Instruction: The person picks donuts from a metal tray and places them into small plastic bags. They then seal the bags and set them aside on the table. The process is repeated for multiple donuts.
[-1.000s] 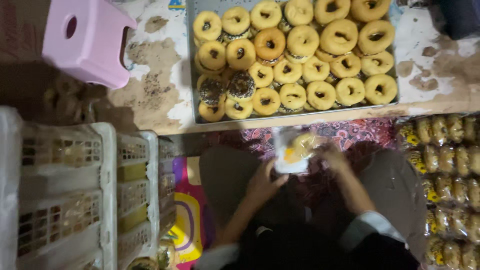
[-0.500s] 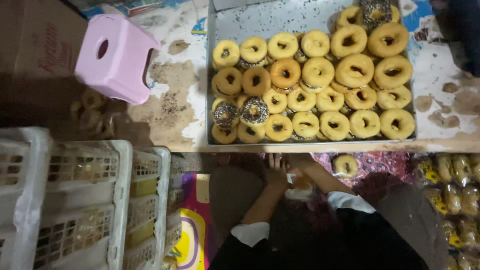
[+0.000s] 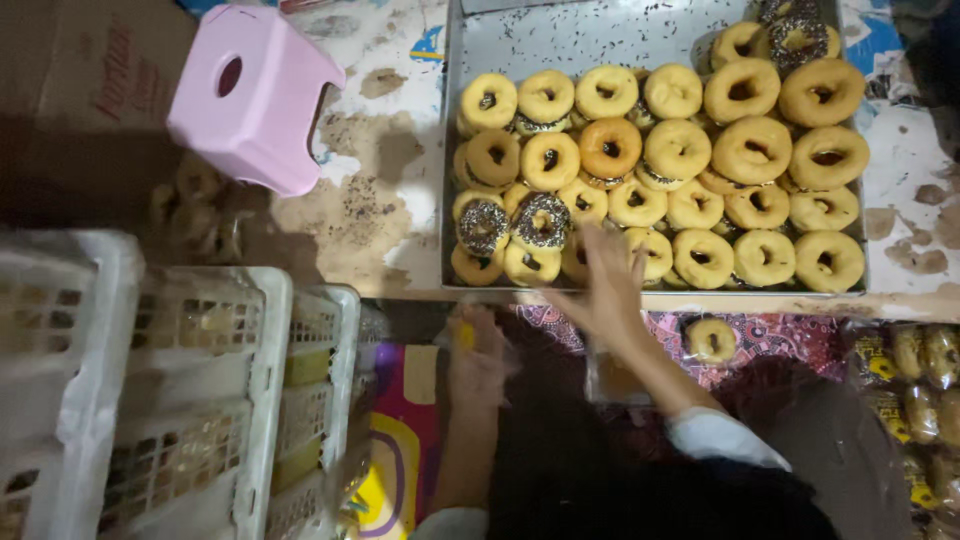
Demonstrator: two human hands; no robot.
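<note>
Two bare hands work at the near edge of a metal tray (image 3: 480, 30) packed with ring doughnuts, seen from the head camera. The right hand (image 3: 600, 285) reaches forward over the tray's front rim, its fingers spread and loose above the front row of plain doughnuts (image 3: 655, 250); it is blurred, and whether it has hold of one cannot be told. The left hand (image 3: 478, 360) sits lower, off the tray, by a yellowish scrap at its fingertips; its grip is too blurred to judge.

Two chocolate-sprinkled doughnuts (image 3: 512, 222) lie just left of the right hand. One plain doughnut (image 3: 712, 340) rests alone on the patterned cloth (image 3: 790, 335) below the tray. A pink plastic stool (image 3: 255, 95) stands to the left, and white plastic crates (image 3: 190, 400) fill the lower left. Bagged doughnuts (image 3: 915, 365) lie at the right edge.
</note>
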